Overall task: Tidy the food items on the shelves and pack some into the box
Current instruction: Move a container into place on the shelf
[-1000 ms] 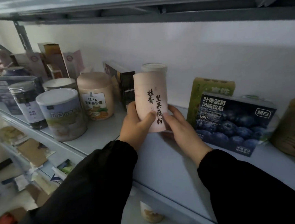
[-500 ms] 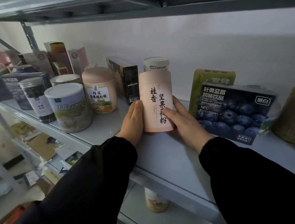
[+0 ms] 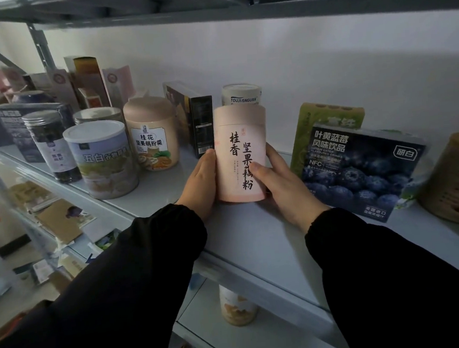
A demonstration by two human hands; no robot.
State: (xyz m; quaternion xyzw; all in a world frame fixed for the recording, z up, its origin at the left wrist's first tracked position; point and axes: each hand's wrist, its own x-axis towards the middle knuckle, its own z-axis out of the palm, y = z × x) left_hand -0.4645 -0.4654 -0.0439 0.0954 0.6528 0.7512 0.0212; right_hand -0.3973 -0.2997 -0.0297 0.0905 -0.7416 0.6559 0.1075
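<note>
Grey metal shelving against a white wall filled my view, dim under the shelf above. My grip was closed on the pink canister from both sides. The left hand cupped its left wall with the thumb laid up along it. The right hand wrapped its right side with the thumb across the printed front.

I read the canister as upright, long axis vertical, its base on or just off the shelf; I could not tell which. It sat squarely between the two hands, neither nearer than the other, so I judged any next move would be shared by both wrists along that vertical axis.

Just behind it stood a white tub, and just to its far left a dark carton. To the right, near my right hand, a blueberry drink box stood in front of a green carton. Further left were a beige jar and a white-lidded tin. With neighbours behind and on both sides, I judged straight up or toward me the free ways out.
</note>
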